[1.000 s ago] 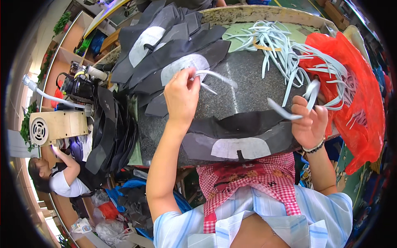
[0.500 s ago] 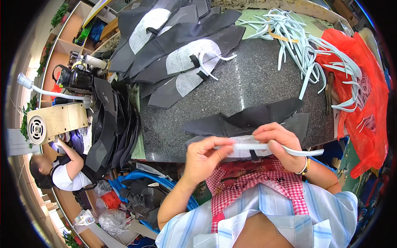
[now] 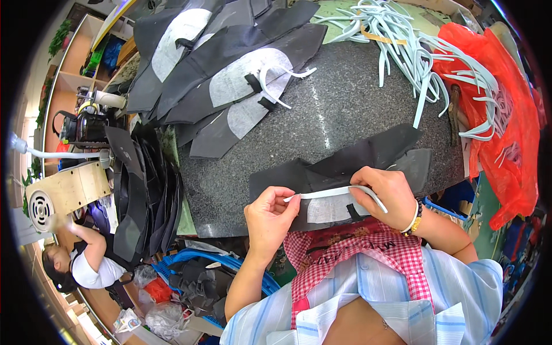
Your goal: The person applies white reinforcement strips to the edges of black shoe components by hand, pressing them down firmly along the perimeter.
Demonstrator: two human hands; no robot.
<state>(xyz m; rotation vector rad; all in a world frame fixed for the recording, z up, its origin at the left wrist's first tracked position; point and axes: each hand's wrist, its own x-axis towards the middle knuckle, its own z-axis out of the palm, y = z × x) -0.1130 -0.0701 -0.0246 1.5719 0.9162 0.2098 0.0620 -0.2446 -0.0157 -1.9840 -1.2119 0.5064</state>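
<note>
Head view: my left hand (image 3: 270, 217) pinches a pale strip (image 3: 326, 192) near one end, my right hand (image 3: 388, 196) pinching it farther along, over a dark panel (image 3: 418, 167); whether they touch, I can't quite tell.

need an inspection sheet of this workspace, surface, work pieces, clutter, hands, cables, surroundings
surface: dark speckled table with a pale line across it
work pieces: white strip held above or against a dark piece with a pale patch; contact unclear
clutter: tangled pale strips at far right, some over a red bag; overlapping dark pieces at far left
hands: left hand pinches the strip near one end; right hand grips it nearer the other, a tail sticking out
cables: nothing seen clearly
surroundings: person in a white top at left; blue basket holding dark scraps
</note>
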